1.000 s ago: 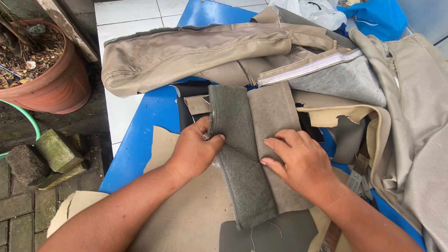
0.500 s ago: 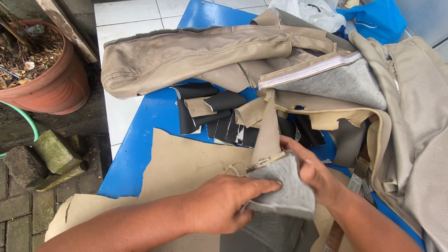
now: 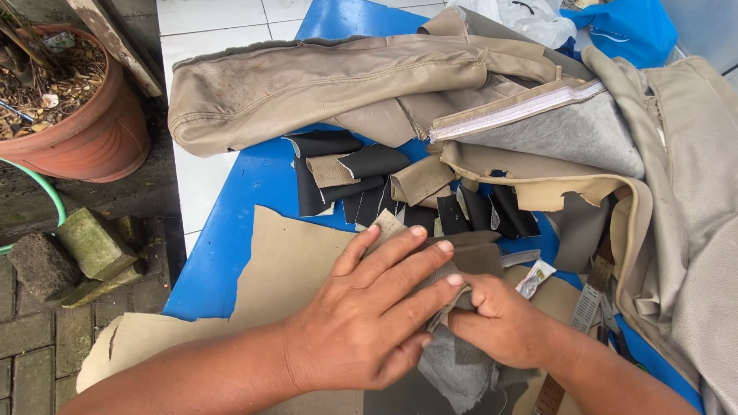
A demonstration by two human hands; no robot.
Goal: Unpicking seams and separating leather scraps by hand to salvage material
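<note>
My left hand (image 3: 369,307) lies flat, fingers spread, on top of a folded grey fabric piece (image 3: 461,361) near the front of the blue table (image 3: 254,192). Under its fingertips my right hand (image 3: 500,323) pinches the same grey piece from the right. The piece rests on a large tan leather sheet (image 3: 284,269) that hangs over the table's front edge. Most of the grey piece is hidden beneath both hands.
Small black and tan offcuts (image 3: 361,177) lie just beyond my hands. A long tan seat cover (image 3: 323,84) and grey-backed covers (image 3: 569,131) fill the back and right. A measuring tape (image 3: 584,307) lies at right. A terracotta pot (image 3: 77,115) and bricks (image 3: 84,246) stand on the ground at left.
The grey strip that lay spread out under both hands has been folded and drawn toward me. My left hand has moved right and now covers it, uncovering the offcuts behind.
</note>
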